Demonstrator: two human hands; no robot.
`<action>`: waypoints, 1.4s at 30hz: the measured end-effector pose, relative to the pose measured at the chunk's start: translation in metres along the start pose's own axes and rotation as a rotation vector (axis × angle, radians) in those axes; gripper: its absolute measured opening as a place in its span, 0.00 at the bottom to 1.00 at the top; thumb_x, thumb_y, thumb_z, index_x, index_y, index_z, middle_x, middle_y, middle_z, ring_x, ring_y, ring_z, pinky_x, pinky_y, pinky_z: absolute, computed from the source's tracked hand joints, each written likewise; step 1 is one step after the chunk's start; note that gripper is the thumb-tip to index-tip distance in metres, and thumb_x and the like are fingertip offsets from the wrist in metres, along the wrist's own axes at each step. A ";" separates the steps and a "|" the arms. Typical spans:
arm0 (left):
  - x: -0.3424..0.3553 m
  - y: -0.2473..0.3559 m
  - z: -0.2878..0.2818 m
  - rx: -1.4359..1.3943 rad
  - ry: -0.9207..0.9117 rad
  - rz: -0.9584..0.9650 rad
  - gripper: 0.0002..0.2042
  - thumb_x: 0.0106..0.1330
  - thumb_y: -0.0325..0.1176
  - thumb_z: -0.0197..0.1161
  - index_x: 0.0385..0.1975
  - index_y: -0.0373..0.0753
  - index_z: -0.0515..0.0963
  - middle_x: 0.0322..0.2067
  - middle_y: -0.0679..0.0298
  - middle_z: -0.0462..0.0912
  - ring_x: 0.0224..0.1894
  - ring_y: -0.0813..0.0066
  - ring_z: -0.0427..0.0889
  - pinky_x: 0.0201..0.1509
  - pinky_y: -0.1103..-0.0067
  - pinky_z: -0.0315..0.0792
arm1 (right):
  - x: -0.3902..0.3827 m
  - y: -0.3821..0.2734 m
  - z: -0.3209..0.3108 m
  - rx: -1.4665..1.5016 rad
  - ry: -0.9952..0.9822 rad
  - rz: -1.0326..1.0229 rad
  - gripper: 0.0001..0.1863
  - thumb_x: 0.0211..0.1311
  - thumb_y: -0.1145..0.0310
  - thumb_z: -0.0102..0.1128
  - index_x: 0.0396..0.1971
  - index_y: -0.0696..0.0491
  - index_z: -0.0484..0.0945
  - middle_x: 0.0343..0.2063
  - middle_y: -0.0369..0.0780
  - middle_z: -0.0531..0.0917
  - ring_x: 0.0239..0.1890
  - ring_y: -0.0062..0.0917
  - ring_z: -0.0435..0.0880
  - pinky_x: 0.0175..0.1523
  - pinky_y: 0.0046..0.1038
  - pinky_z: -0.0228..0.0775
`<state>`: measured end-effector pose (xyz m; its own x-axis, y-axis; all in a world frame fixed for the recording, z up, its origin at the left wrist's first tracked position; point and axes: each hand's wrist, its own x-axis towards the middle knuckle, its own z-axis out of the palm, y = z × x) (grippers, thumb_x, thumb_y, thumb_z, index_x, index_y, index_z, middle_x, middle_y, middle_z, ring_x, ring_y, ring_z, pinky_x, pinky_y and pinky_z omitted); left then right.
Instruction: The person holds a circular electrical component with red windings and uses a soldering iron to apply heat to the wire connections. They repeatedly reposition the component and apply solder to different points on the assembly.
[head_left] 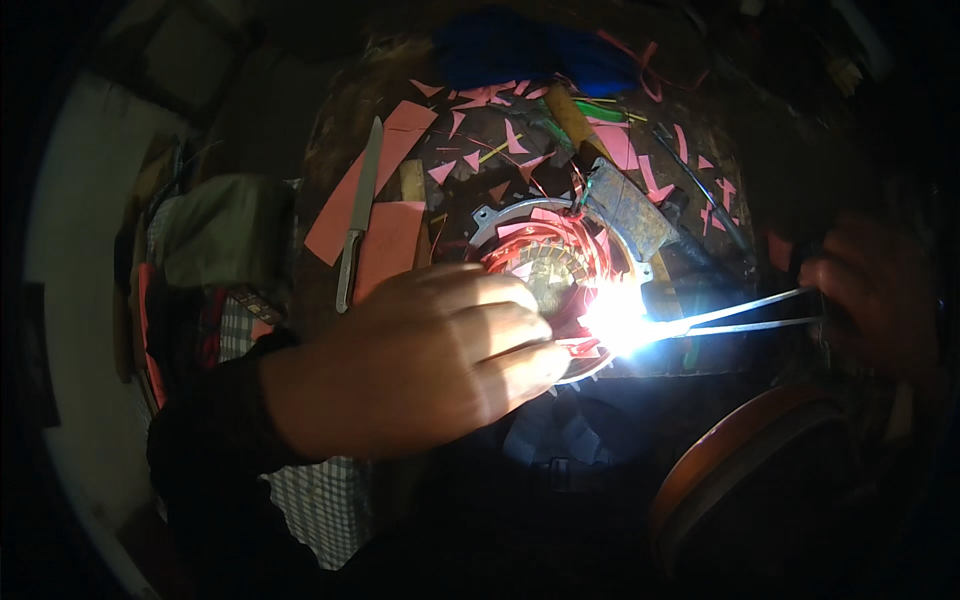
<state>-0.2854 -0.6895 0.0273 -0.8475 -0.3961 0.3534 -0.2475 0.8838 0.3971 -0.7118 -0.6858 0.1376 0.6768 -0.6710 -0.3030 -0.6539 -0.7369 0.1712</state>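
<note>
Head view: your right grip holds rods at three o'clock; left grip, can't tell, maybe steadies the ring.

Ok so two hands, one knife, one metal ring, two thin rods and a dozen-plus pink scraps are seen.

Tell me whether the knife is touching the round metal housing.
Apart. The head view shows the knife lying left of the round metal housing, with a pink sheet in the gap between them.
</note>
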 end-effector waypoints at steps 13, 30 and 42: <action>0.006 -0.040 0.035 -0.138 -0.127 0.080 0.12 0.65 0.32 0.73 0.46 0.36 0.87 0.37 0.55 0.89 0.48 0.56 0.90 0.62 0.62 0.79 | 0.031 -0.007 -0.001 0.100 0.009 -0.153 0.29 0.38 0.66 0.86 0.45 0.52 0.85 0.36 0.37 0.82 0.41 0.35 0.84 0.45 0.39 0.81; 0.017 -0.047 0.020 -0.196 -0.404 -0.047 0.14 0.71 0.31 0.69 0.53 0.35 0.86 0.51 0.53 0.87 0.61 0.50 0.86 0.70 0.59 0.81 | 0.033 -0.021 0.017 -0.007 -0.068 -0.153 0.18 0.43 0.67 0.80 0.37 0.51 0.87 0.29 0.37 0.83 0.40 0.34 0.87 0.44 0.38 0.84; 0.023 -0.048 0.019 -0.220 -0.552 -0.067 0.16 0.88 0.37 0.54 0.52 0.32 0.85 0.52 0.50 0.86 0.59 0.48 0.85 0.66 0.56 0.81 | 0.032 -0.045 -0.026 0.345 -0.494 -0.094 0.42 0.60 0.52 0.81 0.75 0.41 0.78 0.27 0.42 0.87 0.30 0.38 0.91 0.38 0.43 0.85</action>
<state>-0.3014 -0.7367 0.0002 -0.9668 -0.2085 -0.1476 -0.2552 0.7656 0.5906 -0.6519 -0.6767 0.1440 0.5538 -0.4258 -0.7155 -0.7269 -0.6663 -0.1661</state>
